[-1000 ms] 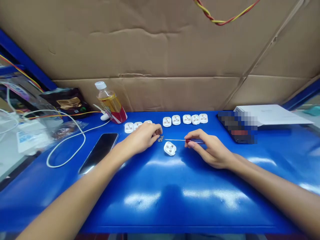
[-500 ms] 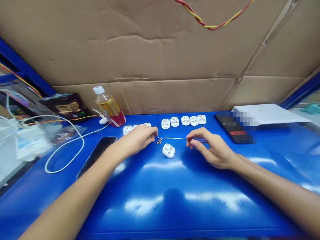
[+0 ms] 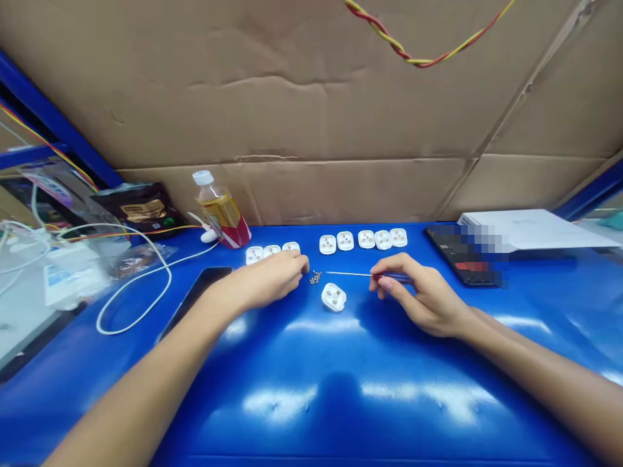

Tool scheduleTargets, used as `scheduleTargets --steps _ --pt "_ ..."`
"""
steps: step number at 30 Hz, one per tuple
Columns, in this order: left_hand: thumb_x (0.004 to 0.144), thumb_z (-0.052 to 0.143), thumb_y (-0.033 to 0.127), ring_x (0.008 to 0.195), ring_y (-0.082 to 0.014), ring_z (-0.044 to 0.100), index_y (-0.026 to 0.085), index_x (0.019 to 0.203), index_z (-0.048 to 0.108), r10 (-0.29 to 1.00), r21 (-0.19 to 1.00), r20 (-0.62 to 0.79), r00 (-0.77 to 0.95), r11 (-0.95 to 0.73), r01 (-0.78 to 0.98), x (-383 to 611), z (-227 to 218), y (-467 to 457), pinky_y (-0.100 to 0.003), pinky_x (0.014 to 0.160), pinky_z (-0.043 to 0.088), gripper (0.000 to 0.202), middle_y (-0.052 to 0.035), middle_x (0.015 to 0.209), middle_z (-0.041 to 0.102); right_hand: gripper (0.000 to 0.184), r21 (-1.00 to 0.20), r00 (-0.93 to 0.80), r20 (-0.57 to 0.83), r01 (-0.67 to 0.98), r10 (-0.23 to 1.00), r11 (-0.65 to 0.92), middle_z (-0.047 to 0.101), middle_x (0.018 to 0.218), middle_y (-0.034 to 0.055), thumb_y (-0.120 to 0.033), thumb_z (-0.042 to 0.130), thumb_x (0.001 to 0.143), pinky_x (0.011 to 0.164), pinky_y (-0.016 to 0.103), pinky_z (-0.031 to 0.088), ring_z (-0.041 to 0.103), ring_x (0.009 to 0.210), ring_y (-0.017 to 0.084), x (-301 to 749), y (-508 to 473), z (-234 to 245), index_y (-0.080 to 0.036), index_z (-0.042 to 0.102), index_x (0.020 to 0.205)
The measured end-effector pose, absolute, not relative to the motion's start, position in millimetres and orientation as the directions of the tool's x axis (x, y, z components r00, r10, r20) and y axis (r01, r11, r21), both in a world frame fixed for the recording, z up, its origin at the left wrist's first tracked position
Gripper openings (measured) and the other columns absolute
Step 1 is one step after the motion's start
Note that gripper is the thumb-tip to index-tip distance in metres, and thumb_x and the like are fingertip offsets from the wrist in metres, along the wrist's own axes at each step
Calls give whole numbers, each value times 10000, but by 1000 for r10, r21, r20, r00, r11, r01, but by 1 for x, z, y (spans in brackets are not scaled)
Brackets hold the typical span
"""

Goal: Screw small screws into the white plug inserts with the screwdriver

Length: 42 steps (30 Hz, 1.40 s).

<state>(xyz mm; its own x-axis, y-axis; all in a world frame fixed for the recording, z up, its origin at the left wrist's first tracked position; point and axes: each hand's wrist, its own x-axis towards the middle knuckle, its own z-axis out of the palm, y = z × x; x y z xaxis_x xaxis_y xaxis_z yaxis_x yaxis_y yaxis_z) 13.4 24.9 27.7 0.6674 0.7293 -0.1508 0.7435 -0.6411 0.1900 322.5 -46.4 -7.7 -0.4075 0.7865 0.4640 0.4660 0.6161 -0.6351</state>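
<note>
My right hand (image 3: pixel 423 292) is closed around a screwdriver (image 3: pixel 348 274) with a thin metal shaft and a red-collared handle. Its shaft points left, the tip near a small pile of screws (image 3: pixel 316 278). Just right of those screws is the other end of my left hand's reach: my left hand (image 3: pixel 272 279) hovers low, fingers curled together, and what they hold, if anything, is hidden. In front of the pile lies a white rounded-square plastic housing (image 3: pixel 333 297) with three metal fittings, apart from both hands. Behind my left fingers, similar white housings (image 3: pixel 254 255) stand in a row, partly covered.
Several more white housings (image 3: pixel 366 239) line the back. A drink bottle (image 3: pixel 221 211), a dark phone (image 3: pixel 195 298) and a looped white cable (image 3: pixel 134 331) lie left. Another phone (image 3: pixel 460 263) and a white box (image 3: pixel 535 227) sit right. A cardboard wall (image 3: pixel 311 110) rises behind.
The view has shifted slightly, so things sit a little further right and lower. My left fingers have drawn back slightly from the screws. The screwdriver stays in my right hand.
</note>
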Motion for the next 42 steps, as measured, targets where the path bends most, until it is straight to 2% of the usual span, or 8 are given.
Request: scheduleTargets --steps 3,7,12,16,22,26,31,42 --pt "1044 424 267 1004 -251 662 215 1081 698 710 228 -60 702 -675 702 8 39 21 -383 903 518 280 -99 1128 687 143 -650 -404 454 460 794 605 765 964 53 -331 535 1085 677 312 631 749 733 167 323 -47 -7 -246 620 1162" --pt "1052 480 312 1016 -216 680 237 1086 726 716 479 98 691 -643 597 1 50 10 -336 904 534 259 -61 1116 730 124 -648 -394 474 449 787 615 763 958 49 -308 553 1078 665 299 631 750 732 163 322 -51 -5 -253 620 1166" --pt "1019 626 377 839 -177 724 232 959 793 775 797 69 628 -422 433 14 47 -8 -283 770 576 229 -22 899 782 148 -647 -413 536 361 737 672 767 969 28 -232 567 1067 674 299 633 741 713 150 322 -60 -6 -278 608 1202" --pt "918 768 369 719 -188 743 169 930 820 869 954 73 489 -204 220 36 29 -16 -300 697 615 206 -54 786 797 184 -646 -398 554 348 731 680 767 966 33 -227 589 1057 660 334 631 739 715 172 322 -66 -7 -295 613 1226" --pt "871 834 376 737 -199 775 146 992 821 908 995 53 416 -82 51 44 13 -17 -310 724 650 260 -84 817 821 212 -593 -383 622 340 683 730 774 952 25 -171 583 1041 656 305 641 748 746 169 319 -69 3 -305 620 1202" --pt "796 905 324 743 -206 791 134 905 787 924 998 65 377 -67 -8 42 21 -17 -272 668 638 249 -82 787 817 195 -562 -335 660 374 673 738 771 939 35 -152 596 1019 631 282 637 759 756 172 318 -67 7 -271 648 1166" --pt "787 918 254 698 -173 784 134 832 791 915 997 80 396 -71 -37 43 26 -19 -223 646 625 181 -84 783 824 211 -541 -373 660 366 652 757 758 920 10 -125 602 1009 662 239 623 745 761 138 318 -65 7 -256 640 1169" --pt "828 893 248 761 -164 784 171 912 865 906 990 125 404 -138 3 38 19 -16 -217 717 635 118 -76 842 834 197 -527 -381 658 384 649 759 763 921 15 -143 596 1021 653 227 624 747 744 136 320 -68 8 -253 623 1182"
